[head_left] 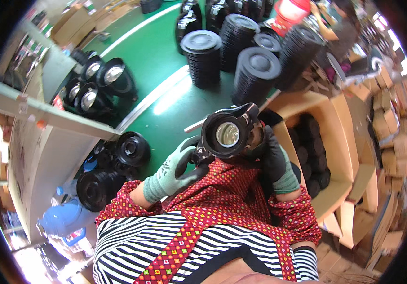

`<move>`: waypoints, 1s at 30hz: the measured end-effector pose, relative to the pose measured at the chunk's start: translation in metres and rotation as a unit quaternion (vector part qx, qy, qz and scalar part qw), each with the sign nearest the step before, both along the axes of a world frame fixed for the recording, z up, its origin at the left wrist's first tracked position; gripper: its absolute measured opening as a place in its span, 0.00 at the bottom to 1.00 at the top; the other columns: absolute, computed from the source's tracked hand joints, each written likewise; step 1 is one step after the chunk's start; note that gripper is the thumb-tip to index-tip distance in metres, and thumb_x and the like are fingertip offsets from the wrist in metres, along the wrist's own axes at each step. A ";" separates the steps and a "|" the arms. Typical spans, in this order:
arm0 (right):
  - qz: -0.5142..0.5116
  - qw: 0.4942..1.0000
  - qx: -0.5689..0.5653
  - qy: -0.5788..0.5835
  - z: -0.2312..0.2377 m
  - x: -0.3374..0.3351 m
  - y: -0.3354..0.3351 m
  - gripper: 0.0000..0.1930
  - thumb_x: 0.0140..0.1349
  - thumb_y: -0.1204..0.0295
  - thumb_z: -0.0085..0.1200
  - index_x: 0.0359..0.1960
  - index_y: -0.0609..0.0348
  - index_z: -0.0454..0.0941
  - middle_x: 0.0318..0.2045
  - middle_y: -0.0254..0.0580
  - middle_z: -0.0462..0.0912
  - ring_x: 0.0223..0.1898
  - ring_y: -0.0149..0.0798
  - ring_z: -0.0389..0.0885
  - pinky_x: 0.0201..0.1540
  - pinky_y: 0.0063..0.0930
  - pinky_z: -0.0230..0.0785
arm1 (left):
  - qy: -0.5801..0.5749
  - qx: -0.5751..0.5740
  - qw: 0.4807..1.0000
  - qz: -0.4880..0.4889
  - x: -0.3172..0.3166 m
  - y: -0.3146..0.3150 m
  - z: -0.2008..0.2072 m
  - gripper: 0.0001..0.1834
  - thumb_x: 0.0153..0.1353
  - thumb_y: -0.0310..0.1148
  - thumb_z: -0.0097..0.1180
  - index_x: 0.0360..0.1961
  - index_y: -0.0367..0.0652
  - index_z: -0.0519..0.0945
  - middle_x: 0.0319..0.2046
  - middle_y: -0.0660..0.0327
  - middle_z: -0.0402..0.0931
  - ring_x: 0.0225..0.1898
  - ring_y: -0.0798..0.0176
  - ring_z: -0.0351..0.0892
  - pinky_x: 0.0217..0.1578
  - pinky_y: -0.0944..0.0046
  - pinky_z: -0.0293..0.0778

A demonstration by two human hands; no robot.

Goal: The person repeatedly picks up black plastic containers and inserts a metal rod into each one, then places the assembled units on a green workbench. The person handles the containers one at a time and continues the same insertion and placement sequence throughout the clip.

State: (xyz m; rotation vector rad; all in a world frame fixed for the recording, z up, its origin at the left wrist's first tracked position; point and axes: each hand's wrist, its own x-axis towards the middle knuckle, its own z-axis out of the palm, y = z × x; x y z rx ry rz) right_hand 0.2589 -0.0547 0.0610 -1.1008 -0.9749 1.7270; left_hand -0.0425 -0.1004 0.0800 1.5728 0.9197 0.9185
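Observation:
A black vacuum jug (pixel 227 134) with a shiny silvery lining in its round mouth is held up in front of my apron, its mouth facing up toward me. My right hand (pixel 277 158), in a green glove with a black palm, is closed on the jug's right side. On the left, my left hand (pixel 177 165) in a matching glove curls its thumb and fingers around a dark part on the jug's lower left. The body of the jug hides some fingertips and its underside. A thin pale bar (pixel 195 126) shows behind the jug.
Beyond the jug, stacks of black lids (pixel 202 59) stand on a green surface (pixel 163 52). More silver-lined jugs (pixel 113 78) stand at left, above black round parts (pixel 132 147). To my right is an open cardboard box (pixel 338 137) holding black cylinders; a blue water bottle (pixel 64 217) is at lower left.

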 end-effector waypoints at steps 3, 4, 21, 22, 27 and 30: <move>0.039 0.989 -0.125 0.072 -0.013 -0.027 0.025 0.32 0.76 0.43 0.46 0.71 0.51 0.71 0.62 0.45 0.81 0.61 0.45 0.82 0.55 0.43 0.83 | -0.090 -0.105 0.989 0.050 -0.027 -0.002 -0.001 0.35 0.72 0.46 0.62 0.69 0.31 0.70 0.58 0.53 0.80 0.54 0.60 0.83 0.57 0.57 0.78; 0.047 0.979 -0.169 0.103 -0.023 -0.033 0.034 0.32 0.76 0.41 0.46 0.70 0.50 0.71 0.62 0.45 0.81 0.61 0.46 0.82 0.55 0.44 0.84 | -0.110 -0.131 0.980 0.097 -0.029 -0.002 0.006 0.32 0.74 0.45 0.60 0.67 0.31 0.71 0.54 0.53 0.82 0.51 0.59 0.84 0.55 0.57 0.79; 0.041 0.809 0.426 -0.403 -0.122 -0.047 0.026 0.19 0.61 0.70 0.67 0.54 0.60 0.83 0.42 0.48 0.87 0.42 0.51 0.86 0.47 0.42 0.79 | 0.181 0.141 0.818 0.527 -0.160 0.392 -0.118 0.23 0.65 0.51 0.67 0.41 0.37 0.84 0.36 0.46 0.85 0.38 0.41 0.84 0.43 0.48 0.76; 0.040 0.805 0.436 -0.399 -0.128 -0.047 0.026 0.19 0.61 0.70 0.68 0.53 0.61 0.83 0.42 0.49 0.87 0.42 0.51 0.86 0.48 0.42 0.79 | 0.176 0.148 0.813 0.535 -0.167 0.417 -0.126 0.23 0.65 0.50 0.67 0.41 0.37 0.84 0.34 0.48 0.85 0.37 0.44 0.84 0.42 0.49 0.76; 0.046 0.822 0.421 -0.382 -0.120 -0.049 0.032 0.21 0.59 0.71 0.67 0.55 0.59 0.83 0.43 0.49 0.87 0.43 0.51 0.86 0.48 0.42 0.79 | -0.081 0.013 0.870 0.485 -0.166 0.494 -0.145 0.15 0.69 0.42 0.67 0.44 0.39 0.83 0.28 0.64 0.82 0.24 0.69 0.79 0.25 0.65 0.78; 0.055 0.827 0.416 -0.374 -0.122 -0.057 0.038 0.21 0.58 0.72 0.66 0.55 0.59 0.84 0.44 0.48 0.87 0.44 0.51 0.86 0.48 0.41 0.79 | -0.009 0.023 0.857 0.514 -0.168 0.501 -0.146 0.16 0.69 0.42 0.67 0.45 0.40 0.84 0.28 0.62 0.82 0.23 0.68 0.79 0.25 0.64 0.78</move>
